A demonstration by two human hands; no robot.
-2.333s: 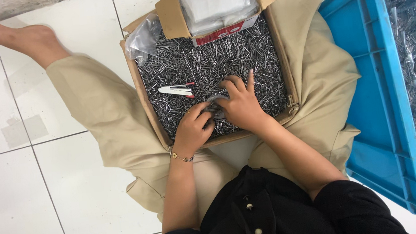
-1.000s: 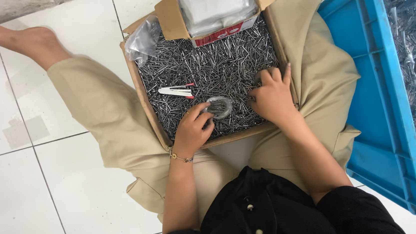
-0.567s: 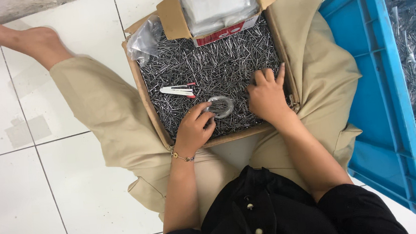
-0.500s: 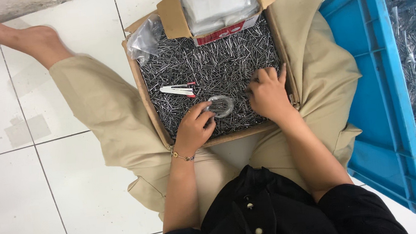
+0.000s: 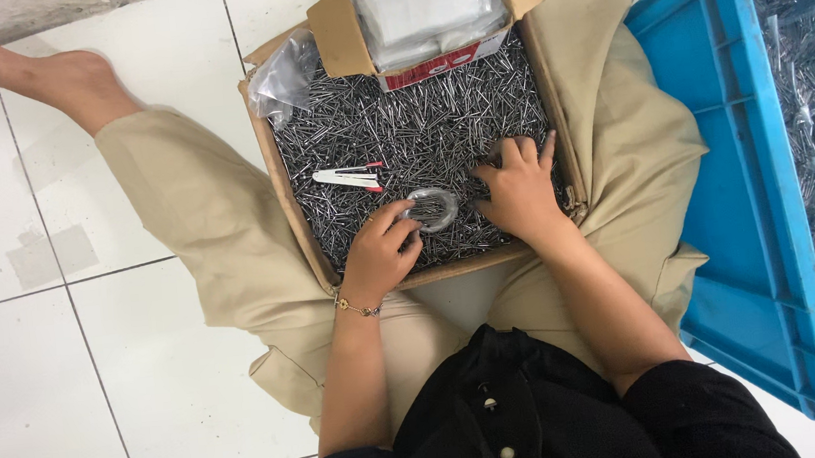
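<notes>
While the left hand (image 5: 380,256) pinches the mouth of a small clear plastic bag (image 5: 431,207) near the box's near edge, the right hand (image 5: 520,190) has moved right off the bag and now rests flat, fingers spread, on the loose grey metal nails (image 5: 418,125), apparently gathering more. A brown cardboard box (image 5: 278,186) holds them. A red-and-white label strip (image 5: 442,62) sits at its far side; a blue plastic crate (image 5: 714,133) stands right.

Cardboard box (image 5: 278,186) of nails (image 5: 418,125) on lap, crate (image 5: 718,182) at 3 o'clock. In box: smaller box (image 5: 336,34) at 12, left hand (image 5: 380,256) at 6 touching clear bag (image 5: 432,207), right hand (image 5: 519,190) at 4.
</notes>
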